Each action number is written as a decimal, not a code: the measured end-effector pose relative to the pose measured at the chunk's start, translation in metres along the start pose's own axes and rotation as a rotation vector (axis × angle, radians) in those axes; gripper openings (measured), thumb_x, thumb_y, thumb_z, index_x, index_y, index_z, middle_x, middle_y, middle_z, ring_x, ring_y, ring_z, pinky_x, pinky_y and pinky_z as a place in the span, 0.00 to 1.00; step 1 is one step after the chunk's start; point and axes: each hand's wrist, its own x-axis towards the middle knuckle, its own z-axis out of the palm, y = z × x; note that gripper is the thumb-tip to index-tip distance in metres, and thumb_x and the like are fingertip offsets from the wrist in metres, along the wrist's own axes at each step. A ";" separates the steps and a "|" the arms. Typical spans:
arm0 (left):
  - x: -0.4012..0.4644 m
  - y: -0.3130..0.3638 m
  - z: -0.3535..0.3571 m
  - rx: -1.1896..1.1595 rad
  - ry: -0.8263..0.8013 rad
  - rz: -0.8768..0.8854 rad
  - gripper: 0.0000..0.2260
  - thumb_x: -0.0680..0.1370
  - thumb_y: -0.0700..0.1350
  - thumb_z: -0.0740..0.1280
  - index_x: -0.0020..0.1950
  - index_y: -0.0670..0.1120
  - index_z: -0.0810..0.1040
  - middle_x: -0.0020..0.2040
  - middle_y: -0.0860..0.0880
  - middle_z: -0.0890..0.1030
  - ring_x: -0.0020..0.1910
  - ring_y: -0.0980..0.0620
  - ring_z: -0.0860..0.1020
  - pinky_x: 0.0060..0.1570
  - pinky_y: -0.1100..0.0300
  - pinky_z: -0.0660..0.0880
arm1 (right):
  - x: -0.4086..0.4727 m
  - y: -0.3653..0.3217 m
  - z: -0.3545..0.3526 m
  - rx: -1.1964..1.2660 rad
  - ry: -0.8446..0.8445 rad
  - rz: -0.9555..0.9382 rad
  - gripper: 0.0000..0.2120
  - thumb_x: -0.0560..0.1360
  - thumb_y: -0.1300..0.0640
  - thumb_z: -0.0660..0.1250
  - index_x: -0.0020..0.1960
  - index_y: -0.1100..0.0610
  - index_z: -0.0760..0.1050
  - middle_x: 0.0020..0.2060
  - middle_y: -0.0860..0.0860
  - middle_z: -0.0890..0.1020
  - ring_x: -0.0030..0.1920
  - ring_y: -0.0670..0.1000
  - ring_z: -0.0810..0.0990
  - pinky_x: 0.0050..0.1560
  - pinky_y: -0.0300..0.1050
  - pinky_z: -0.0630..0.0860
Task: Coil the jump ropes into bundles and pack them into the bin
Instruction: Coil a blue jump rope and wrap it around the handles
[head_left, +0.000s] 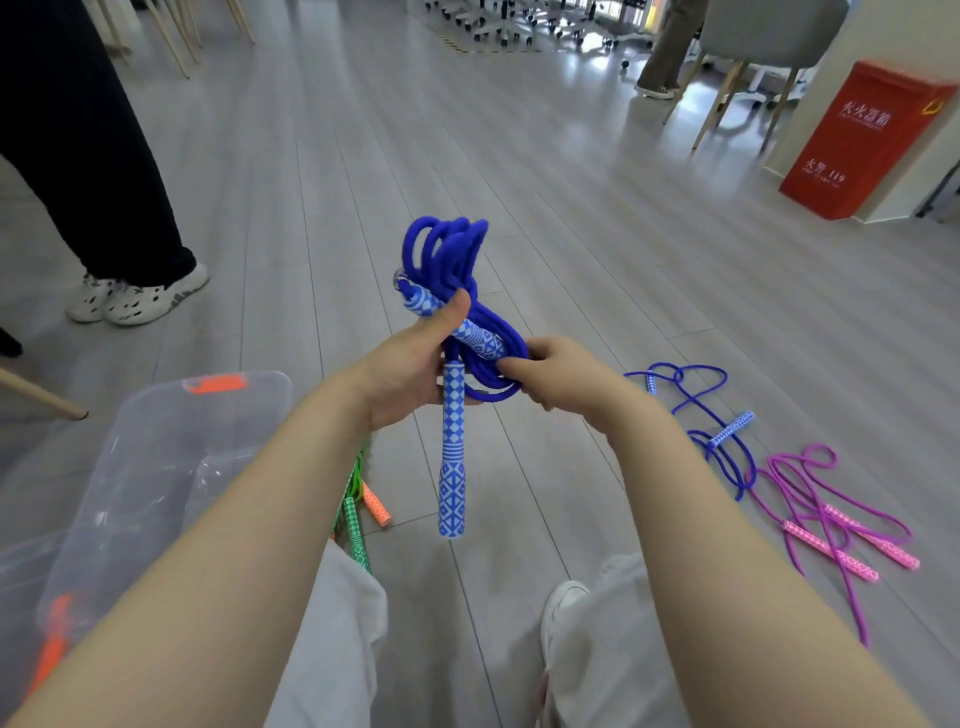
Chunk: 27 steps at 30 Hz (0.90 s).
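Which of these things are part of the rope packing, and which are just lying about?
Part of the job: blue jump rope held in left hand and right hand; second blue jump rope, purple jump rope, green jump rope, clear plastic bin.

Lying about: red fire extinguisher box, wooden chair legs.

Grey plank floor (571, 208), wooden chair legs (722, 98)

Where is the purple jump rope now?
The purple jump rope lies loose on the floor at lower right, beside the uncoiled blue rope.
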 end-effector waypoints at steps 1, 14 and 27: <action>-0.002 0.002 0.001 -0.021 -0.044 -0.004 0.39 0.69 0.71 0.64 0.70 0.45 0.71 0.65 0.45 0.78 0.64 0.46 0.77 0.58 0.41 0.77 | -0.002 0.000 -0.004 0.025 -0.010 0.018 0.11 0.76 0.53 0.64 0.51 0.60 0.78 0.33 0.50 0.74 0.34 0.50 0.70 0.35 0.43 0.69; -0.006 0.010 0.001 -0.187 -0.088 -0.082 0.37 0.70 0.75 0.54 0.70 0.54 0.72 0.69 0.39 0.73 0.64 0.36 0.76 0.60 0.33 0.72 | -0.001 0.002 -0.012 -0.013 0.058 0.142 0.09 0.76 0.52 0.60 0.43 0.58 0.70 0.33 0.53 0.72 0.32 0.50 0.67 0.32 0.42 0.65; 0.007 0.003 0.006 -0.129 0.235 -0.059 0.14 0.79 0.50 0.66 0.62 0.45 0.76 0.53 0.43 0.83 0.47 0.46 0.83 0.45 0.51 0.80 | -0.001 -0.005 -0.003 -0.117 0.222 -0.135 0.15 0.77 0.48 0.62 0.40 0.58 0.76 0.36 0.51 0.73 0.35 0.48 0.69 0.34 0.41 0.65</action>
